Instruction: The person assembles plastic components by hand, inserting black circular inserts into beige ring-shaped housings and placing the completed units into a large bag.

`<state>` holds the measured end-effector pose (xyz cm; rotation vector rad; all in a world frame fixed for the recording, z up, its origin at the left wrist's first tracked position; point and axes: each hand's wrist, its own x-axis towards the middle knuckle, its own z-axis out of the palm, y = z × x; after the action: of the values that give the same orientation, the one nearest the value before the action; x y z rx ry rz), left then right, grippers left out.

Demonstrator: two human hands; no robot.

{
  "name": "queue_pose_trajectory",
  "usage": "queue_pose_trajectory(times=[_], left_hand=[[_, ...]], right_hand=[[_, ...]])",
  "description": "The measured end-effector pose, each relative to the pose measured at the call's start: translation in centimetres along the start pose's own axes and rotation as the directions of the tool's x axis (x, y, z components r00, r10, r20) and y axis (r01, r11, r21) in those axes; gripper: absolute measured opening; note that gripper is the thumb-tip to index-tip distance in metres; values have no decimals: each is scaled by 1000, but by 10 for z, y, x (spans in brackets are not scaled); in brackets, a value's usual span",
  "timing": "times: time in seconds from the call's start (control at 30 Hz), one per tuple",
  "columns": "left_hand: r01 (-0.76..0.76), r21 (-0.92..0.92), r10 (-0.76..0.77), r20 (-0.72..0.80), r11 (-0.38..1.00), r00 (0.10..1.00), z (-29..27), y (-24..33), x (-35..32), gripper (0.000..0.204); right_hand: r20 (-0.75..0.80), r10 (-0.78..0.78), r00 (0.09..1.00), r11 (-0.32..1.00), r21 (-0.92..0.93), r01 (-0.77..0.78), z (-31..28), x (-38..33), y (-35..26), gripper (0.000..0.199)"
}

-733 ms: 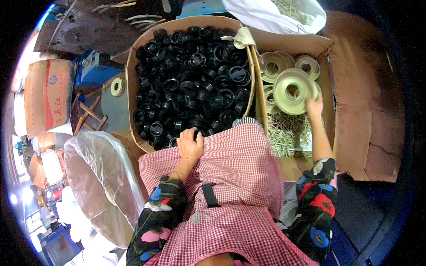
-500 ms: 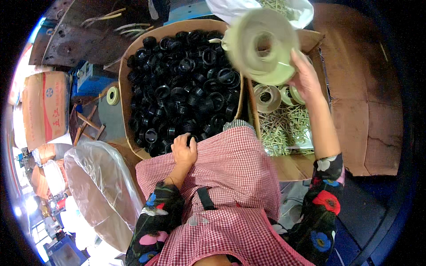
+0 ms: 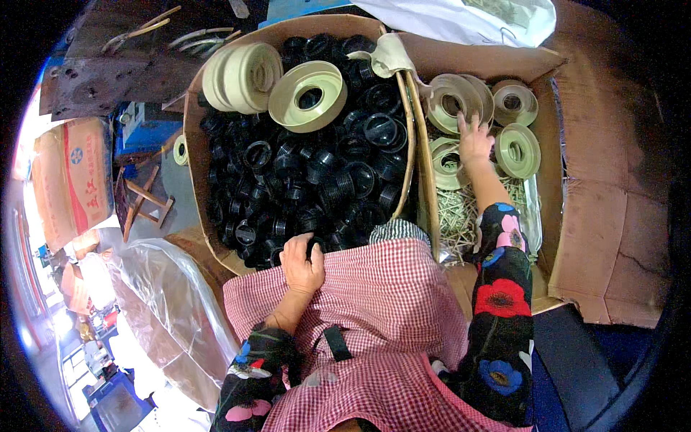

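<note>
My right hand (image 3: 476, 141) reaches into the right-hand carton, fingers apart, at the near edge of a pale cream flanged ring stack (image 3: 440, 114). More such rings lie around it: one (image 3: 515, 105) farther right, another (image 3: 520, 151) beside the wrist, and a third (image 3: 442, 160) left of the hand. My left hand (image 3: 302, 266) rests at the near rim of the left carton, fingers curled down next to a black part; what they grip is hidden. In that carton, a ring stack (image 3: 245, 78) and a single cream ring (image 3: 308, 96) lie over black threaded caps (image 3: 291, 162).
Thin greenish sticks (image 3: 455, 209) line the bottom of the right carton (image 3: 554, 248). A white bag (image 3: 461, 21) sits behind both cartons. Clear plastic sheeting (image 3: 173, 295) covers something at left, near a wooden frame (image 3: 147, 201) and a brown box (image 3: 72, 173).
My right hand has let go of the cream ring stack and moved down into the right carton. Cream rings now lie over the black caps. My left hand stays at the rim.
</note>
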<state>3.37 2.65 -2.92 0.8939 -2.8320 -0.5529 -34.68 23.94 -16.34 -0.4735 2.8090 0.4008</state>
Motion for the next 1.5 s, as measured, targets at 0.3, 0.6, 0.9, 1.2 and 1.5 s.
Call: queue_pose_trajectory(times=[0.3,0.6,0.9,1.2,1.5], left_hand=[[-23,-1,23,0,1000,1000,-2,2,2,28],[-23,-4,23,-48,1000,999,3,0,-1,28],[-31,16,32,-71,999,997,9,-7,-3,27],[-45,20,47,-71,999,996,5,0,-2,26],[-20,0,20,0,1000,1000,-3,3,2,28]], right_hand=[[-382,-175,908,909,291,298,37,-16,17,46],[38,243,969,-270,962,30,29,-115,96,35],[-37,-337,941,-870,-369,-327,-95,-200,54,37],[-187,-102,977,-798,601,31,-170,-106,-15,34],[-366,-62,928,980,155,127,9,-7,16,32]])
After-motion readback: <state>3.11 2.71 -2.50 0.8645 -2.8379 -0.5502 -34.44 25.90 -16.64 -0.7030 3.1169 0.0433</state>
